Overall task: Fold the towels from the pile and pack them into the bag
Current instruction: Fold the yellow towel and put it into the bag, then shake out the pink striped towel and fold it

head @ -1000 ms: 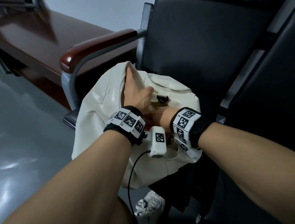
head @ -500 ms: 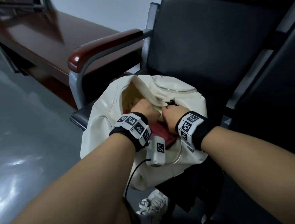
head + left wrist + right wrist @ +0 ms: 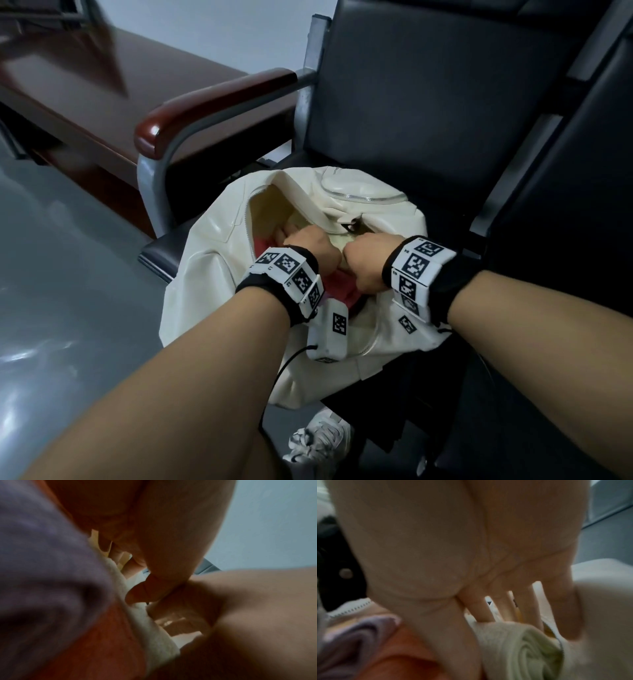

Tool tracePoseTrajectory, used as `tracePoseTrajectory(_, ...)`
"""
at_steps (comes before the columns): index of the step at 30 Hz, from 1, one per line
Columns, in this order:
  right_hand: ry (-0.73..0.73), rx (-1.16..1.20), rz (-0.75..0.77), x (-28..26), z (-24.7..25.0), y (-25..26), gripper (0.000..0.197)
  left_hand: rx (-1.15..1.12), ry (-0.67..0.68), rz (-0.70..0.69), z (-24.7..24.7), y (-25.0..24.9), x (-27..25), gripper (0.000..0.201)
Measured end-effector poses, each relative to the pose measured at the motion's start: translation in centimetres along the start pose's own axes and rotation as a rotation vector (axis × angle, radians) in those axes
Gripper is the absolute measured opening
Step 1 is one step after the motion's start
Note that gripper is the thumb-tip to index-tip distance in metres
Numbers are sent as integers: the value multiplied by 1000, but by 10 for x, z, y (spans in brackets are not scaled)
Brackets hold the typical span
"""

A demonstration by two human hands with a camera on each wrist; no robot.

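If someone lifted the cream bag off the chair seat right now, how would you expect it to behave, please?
The cream bag would probably sag rather than hold its shape: its walls look soft and creased, slumped on the chair. With its mouth open and a red towel showing near the top, the contents might shift or spill if it tipped. Its glossy surface may be somewhat slippery.

Nothing readable is showing anywhere; the wristbands (image 3: 419, 270) are carrying only black-and-white square code markers, with tiny characters beside them too small to read.
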State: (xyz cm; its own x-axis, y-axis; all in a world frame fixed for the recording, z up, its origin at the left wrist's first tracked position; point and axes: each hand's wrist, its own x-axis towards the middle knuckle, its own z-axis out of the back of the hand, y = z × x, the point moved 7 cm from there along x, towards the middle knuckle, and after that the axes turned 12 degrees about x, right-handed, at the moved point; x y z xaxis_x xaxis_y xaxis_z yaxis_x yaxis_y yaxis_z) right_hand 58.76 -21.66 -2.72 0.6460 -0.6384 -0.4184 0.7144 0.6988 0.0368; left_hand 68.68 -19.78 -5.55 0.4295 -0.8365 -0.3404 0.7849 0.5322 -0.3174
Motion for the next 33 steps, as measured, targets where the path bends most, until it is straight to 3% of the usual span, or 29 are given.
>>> tracePoseTrajectory(2,-23,39,-1,-8,3,-2,27,71,-61,-14,3,-9,-4,37)
tracePoseTrajectory(4,-89,97,11,-14,5,-6,27,145,-124,-53,7,-20,-8,48)
tracePoseTrajectory(8,-182,214,-24,-28,6,-19,15,193,-124,-194,3,-46,-15,35)
tracePoseTrajectory(10,-234,234,-36,-36,11,-23,18,216,-119,-243,0,-59,-22,31)
tracePoseTrajectory(13,-297,246,-66,-54,16,-33,23,276,-190,-301,2,-80,-38,28)
tracePoseTrajectory(18,-350,305,-182,-100,10,-72,9,349,-247,-395,-4,-125,-75,11)
tracePoseTrajectory(23,-417,436,-331,-174,-5,-131,16,304,-322,-491,-23,-187,-113,35)
tracePoseTrajectory(28,-524,539,-535,-258,-43,-201,29,366,-226,-706,-76,-264,-163,39)
tracePoseTrajectory(33,-605,628,-736,-334,-100,-256,23,389,-152,-935,-140,-330,-228,33)
